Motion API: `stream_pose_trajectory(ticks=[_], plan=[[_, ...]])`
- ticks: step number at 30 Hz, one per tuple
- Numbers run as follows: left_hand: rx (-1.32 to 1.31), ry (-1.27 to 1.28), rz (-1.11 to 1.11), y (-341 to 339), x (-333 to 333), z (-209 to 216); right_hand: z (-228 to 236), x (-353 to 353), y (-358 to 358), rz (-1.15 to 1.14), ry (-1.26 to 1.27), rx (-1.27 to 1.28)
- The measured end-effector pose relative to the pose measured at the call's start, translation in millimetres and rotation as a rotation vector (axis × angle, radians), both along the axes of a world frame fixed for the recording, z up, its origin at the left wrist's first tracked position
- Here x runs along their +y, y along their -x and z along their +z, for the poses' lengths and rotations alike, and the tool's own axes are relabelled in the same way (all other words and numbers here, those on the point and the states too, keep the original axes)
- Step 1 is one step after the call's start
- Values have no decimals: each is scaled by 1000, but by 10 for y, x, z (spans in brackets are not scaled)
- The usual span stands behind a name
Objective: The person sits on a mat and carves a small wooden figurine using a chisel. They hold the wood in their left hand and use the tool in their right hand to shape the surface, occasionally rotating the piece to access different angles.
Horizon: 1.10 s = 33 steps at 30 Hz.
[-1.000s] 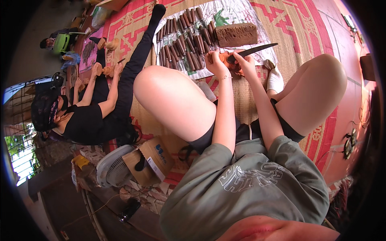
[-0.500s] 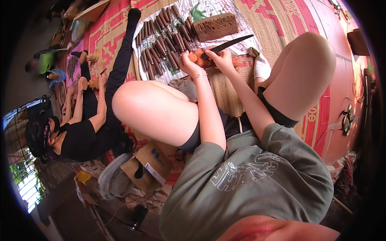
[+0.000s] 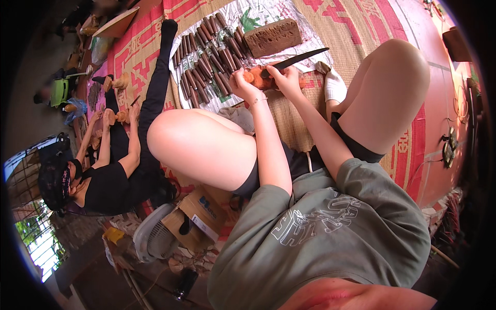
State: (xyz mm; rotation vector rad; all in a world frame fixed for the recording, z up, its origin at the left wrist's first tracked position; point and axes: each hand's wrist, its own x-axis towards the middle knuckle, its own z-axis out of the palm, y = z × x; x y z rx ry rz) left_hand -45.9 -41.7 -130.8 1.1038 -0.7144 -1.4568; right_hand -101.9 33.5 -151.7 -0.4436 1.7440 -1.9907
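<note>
My left hand (image 3: 245,86) is closed at the rounded end of an orange-brown wooden piece (image 3: 249,77), above the mat between my knees. My right hand (image 3: 287,79) is closed on a dark, curved knife blade (image 3: 305,57) near its wide end, which lies against the wood. The blade's tip points to the far right. Fingers cover much of the wood and the blade's base. Just beyond my left hand, several rows of dark brown rod-like handles (image 3: 206,62) lie on a white sheet (image 3: 235,13). A brown brick-shaped block (image 3: 273,39) rests on that sheet.
A red and straw-coloured woven mat (image 3: 356,31) spreads under me. At the left sits another person (image 3: 108,181) in black, hands at wooden spool-shaped pieces (image 3: 121,117), one leg stretched beside the sheet. A cardboard box (image 3: 194,222) and a grey fan (image 3: 155,232) stand at lower left.
My right hand and the blade have shifted slightly right across the wood. My left hand stays nearly in place. The whole view has moved a little.
</note>
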Motion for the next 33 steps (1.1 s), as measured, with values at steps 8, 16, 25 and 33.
stream_pose_trajectory(ticks=[8,16,25,33], plan=[[49,16,-35,43,73,51,187,88,69,187,26,-171],[36,6,-45,49,61,71,172,75,99,105,37,39],[33,-1,-52,82,93,127,178,111,176,128,-10,-65],[55,0,-41,82,93,120,127,105,142,173,77,-35]])
